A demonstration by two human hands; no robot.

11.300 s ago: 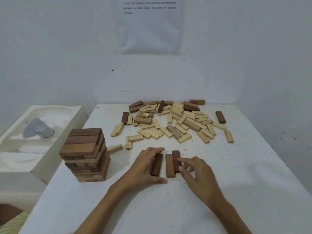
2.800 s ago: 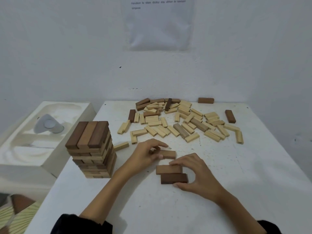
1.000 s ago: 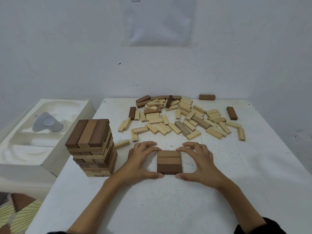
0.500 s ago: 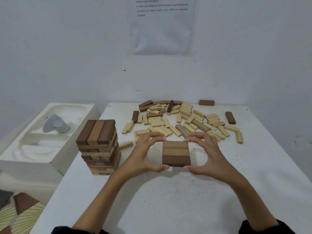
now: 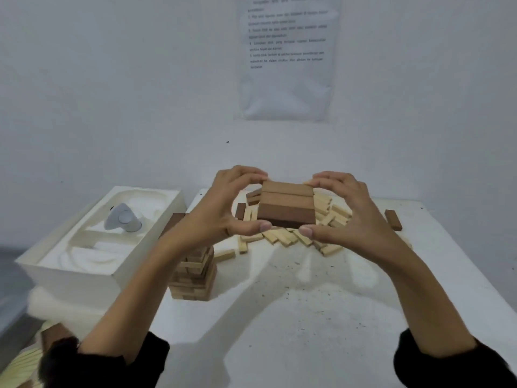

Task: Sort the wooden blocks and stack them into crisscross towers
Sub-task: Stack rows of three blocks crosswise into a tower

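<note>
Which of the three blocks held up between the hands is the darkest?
The block nearest the person, at the row's lower edge; the two blocks behind it are lighter brown.

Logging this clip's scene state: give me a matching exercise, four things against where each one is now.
1 three brown blocks
2 tower
3 lone dark block
4 printed sheet

a on the wall
b stands on the table
c gripped in the air by left hand and right hand
d lies near the table's right edge

Pairs: 1-c, 2-b, 3-d, 4-a
</note>
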